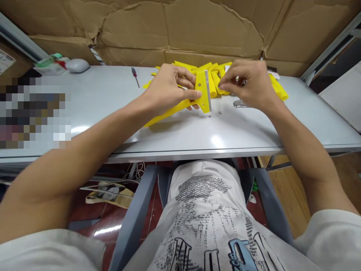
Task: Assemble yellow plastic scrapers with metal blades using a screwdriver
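My left hand (172, 88) is wrapped round a yellow plastic scraper (202, 98) with a metal blade along its right edge. Two small screws show in the scraper's flat head, and its long handle slants down to the left under my wrist. My right hand (246, 82) hovers just right of the blade, apart from it, thumb and fingers pinched together; whatever is between them is too small to make out. Below the scraper's head lie small screws (220, 112) on the white table. Thin metal strips (239, 103) rest under my right hand.
Behind my hands lies a pile of yellow scraper parts (207, 67), with another yellow piece (278, 87) at right. A screwdriver (135, 76) is at the back left, near a white computer mouse (77, 65). Cardboard (183, 28) walls off the table's far side.
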The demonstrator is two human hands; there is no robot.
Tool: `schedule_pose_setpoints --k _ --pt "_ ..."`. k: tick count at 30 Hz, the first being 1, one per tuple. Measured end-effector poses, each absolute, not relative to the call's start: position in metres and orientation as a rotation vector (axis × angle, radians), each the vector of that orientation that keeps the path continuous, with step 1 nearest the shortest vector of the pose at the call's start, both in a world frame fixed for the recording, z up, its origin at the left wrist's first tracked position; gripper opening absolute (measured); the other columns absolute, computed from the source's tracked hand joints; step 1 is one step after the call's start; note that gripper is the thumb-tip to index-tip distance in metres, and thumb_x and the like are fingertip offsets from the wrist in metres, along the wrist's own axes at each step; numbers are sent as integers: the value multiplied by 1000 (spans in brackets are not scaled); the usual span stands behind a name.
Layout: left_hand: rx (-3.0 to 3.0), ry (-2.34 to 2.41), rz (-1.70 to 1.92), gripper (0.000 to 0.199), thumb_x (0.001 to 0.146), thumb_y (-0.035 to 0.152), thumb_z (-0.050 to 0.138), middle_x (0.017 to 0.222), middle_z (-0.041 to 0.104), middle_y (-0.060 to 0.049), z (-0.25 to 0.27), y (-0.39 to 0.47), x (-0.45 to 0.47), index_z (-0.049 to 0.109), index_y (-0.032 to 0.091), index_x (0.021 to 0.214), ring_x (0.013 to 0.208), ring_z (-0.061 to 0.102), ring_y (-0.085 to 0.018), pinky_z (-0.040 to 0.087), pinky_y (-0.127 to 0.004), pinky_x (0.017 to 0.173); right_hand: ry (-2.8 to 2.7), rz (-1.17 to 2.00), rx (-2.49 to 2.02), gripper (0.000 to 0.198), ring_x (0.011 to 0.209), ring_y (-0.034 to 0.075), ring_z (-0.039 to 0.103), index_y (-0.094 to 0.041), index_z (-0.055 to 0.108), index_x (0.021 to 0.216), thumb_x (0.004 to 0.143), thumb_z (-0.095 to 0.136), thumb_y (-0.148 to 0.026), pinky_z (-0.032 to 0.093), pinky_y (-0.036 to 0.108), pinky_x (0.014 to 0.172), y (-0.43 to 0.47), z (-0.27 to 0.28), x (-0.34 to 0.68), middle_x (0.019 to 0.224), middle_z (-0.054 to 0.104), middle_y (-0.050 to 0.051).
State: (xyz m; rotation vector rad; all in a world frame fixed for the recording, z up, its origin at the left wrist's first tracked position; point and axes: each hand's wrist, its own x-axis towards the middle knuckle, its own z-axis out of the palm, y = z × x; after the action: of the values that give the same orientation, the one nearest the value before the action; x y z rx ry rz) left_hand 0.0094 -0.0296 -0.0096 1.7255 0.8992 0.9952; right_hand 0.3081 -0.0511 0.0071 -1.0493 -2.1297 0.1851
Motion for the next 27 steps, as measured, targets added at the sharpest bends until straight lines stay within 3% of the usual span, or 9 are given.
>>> schedule_pose_setpoints --k 4,7,9,13,16,20,23,27 --pt "1777 880 1009 52 87 35 124 96 91 -3 -9 -39 14 75 24 102 85 88 -30 80 -58 87 -2045 124 -1039 53 112 36 79 -37 95 104 114 86 -88 70 53 104 -69 9 289 130 92 13" --pt "1802 816 1035 61 85 52 129 98 91 -2 -8 -47 16 78 26 103 94 89 -30 79 -55 90 -2142 90 -1059 45 130 38 82 -37 96 110 125 77 -75 69 55 125 -81 7 274 139 90 12" --pt "1803 774 1057 63 83 58 129 101 91 -4 -7 -53 17 79 27 102 92 89 -31 79 -55 86 -2140 50 -1093 41 134 39 83 -37 97 115 129 72 -67 70 58 126 -86 5 269 143 89 12" --pt "1810 770 1101 57 86 51 127 101 90 -4 -5 -63 20 77 29 101 93 94 -34 80 -54 80 -2096 -13 -1207 35 133 43 82 -39 95 116 126 76 -68 71 60 123 -92 4 265 143 90 13" --pt "1848 814 1142 53 88 50 125 103 91 -5 -7 -65 22 78 30 100 105 96 -37 81 -53 82 -2072 -9 -1150 28 124 39 84 -36 92 111 127 79 -55 70 57 120 -96 4 265 138 89 13" --pt "1881 804 1199 58 87 57 126 105 93 -4 -9 -64 23 78 29 102 106 95 -35 80 -50 80 -2029 -5 -1067 22 117 37 83 -37 88 106 125 81 -45 73 55 105 -101 6 265 130 89 11" --pt "1890 819 1214 58 86 58 127 107 94 -4 -8 -66 24 78 30 102 106 95 -34 82 -49 82 -2003 34 -1083 21 116 39 81 -41 87 102 120 87 -51 75 57 97 -101 6 265 128 88 10" --pt "1891 817 1210 61 85 66 125 108 94 -5 -6 -68 24 76 31 97 99 95 -35 81 -55 82 -1988 24 -1079 35 117 41 81 -38 91 104 121 85 -68 75 60 103 -97 1 265 127 86 13"
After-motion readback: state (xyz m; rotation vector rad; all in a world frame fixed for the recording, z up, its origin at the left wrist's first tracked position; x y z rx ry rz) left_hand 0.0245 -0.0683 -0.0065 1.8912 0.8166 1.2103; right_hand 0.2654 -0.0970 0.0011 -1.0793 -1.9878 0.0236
